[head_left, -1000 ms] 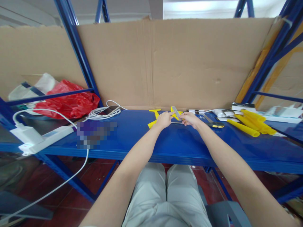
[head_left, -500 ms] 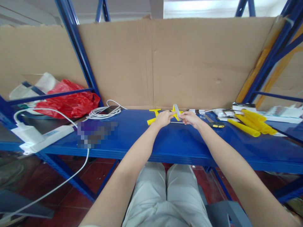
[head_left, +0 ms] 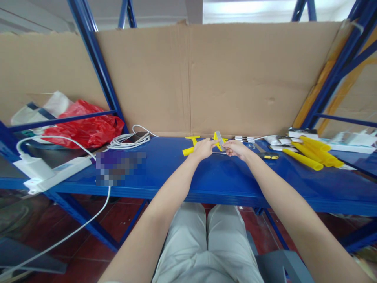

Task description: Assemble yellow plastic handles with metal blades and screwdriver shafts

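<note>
**Grey strip pinched at the back of a blue counter**

The right hand [head_left: 236,149] has its grip closed on the near end of a grey strip [head_left: 220,140], thumb and fingers together. The left hand [head_left: 204,149] reaches in from the other side, its fingertips at or against the strip; from here I can't tell whether that grip is closed on anything. The strip sits between the two hands, tilted, its far end leaning a little to the left, and a yellow part [head_left: 215,136] shows just behind it.

A thin rod [head_left: 219,152] shows below the strip, between the hands. Just beyond the left hand lies a yellow T-shaped piece [head_left: 193,140], with a yellow handle [head_left: 188,151] at the wrist; whether those two are joined is hidden.

Past the right hand I see pens [head_left: 244,139], a black-and-yellow tool handle [head_left: 269,155] and, further out, a heap of yellow tubes [head_left: 312,153] near some small packets.

On the left, well apart from the hands, are a coiled white cable [head_left: 129,140], a red plastic bag [head_left: 88,125] and a white power strip [head_left: 64,173].

The counter [head_left: 165,169] runs under it all, and tall cardboard [head_left: 229,78] stands along its back edge.
</note>
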`<action>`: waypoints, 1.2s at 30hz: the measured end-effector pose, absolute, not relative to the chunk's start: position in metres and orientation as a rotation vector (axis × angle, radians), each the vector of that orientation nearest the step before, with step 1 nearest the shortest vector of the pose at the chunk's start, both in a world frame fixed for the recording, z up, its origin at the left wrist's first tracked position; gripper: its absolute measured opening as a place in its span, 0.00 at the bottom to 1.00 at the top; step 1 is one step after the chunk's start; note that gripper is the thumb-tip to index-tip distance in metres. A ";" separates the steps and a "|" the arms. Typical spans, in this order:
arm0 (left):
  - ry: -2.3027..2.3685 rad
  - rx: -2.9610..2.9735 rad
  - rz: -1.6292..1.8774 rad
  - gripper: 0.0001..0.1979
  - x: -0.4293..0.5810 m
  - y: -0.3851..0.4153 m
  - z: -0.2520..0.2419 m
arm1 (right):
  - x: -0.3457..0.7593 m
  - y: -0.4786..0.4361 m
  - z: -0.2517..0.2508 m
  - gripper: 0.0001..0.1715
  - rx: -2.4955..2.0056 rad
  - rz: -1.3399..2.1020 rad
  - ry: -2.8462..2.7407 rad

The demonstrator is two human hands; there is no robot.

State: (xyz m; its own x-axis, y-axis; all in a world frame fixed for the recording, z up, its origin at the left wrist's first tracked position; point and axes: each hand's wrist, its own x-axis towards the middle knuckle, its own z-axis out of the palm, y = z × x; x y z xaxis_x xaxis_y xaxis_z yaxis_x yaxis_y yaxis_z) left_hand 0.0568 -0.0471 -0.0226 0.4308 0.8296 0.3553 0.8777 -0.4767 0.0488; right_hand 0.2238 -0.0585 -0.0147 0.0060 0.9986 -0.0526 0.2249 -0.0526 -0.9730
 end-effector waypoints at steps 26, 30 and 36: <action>-1.520 -2.653 -0.543 0.24 0.063 -0.040 -0.034 | 0.239 -0.049 -0.014 0.06 -1.532 0.780 -1.362; -1.515 -2.664 -0.529 0.24 0.063 -0.041 -0.033 | 0.263 -0.037 -0.016 0.11 -1.719 0.241 -1.401; -1.499 -2.676 -0.535 0.24 0.063 -0.044 -0.032 | 0.292 -0.033 -0.022 0.19 -2.071 -0.011 -1.595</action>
State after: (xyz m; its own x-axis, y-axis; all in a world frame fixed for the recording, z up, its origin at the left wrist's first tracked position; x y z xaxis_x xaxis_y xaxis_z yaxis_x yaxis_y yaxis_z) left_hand 0.0629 -0.0440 -0.0321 0.4773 0.8228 0.3086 0.8323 -0.5359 0.1417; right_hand 0.2923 -0.0333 -0.0223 0.3059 0.8990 0.3133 0.9031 -0.1699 -0.3943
